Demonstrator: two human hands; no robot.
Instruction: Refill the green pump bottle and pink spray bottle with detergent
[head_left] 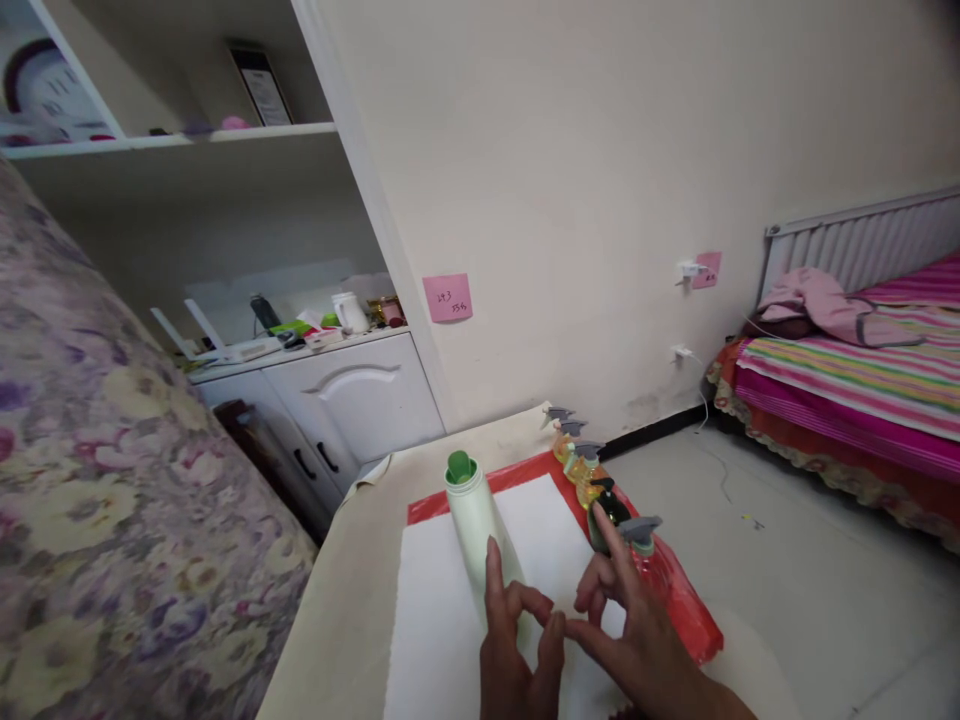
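Observation:
A pale green bottle with a green cap stands upright on a white sheet laid over a red mat. My left hand is wrapped around the bottle's lower part, index finger up along its side. My right hand is beside it with fingers spread, the index finger pointing up towards a dark spray bottle with a grey trigger. It holds nothing I can see. Several spray bottles of yellow liquid stand in a row along the mat's right edge.
The table has a beige cover. A flowered fabric surface fills the left. White cabinets and shelves stand behind. A bed with a striped cover is at right, with bare floor between.

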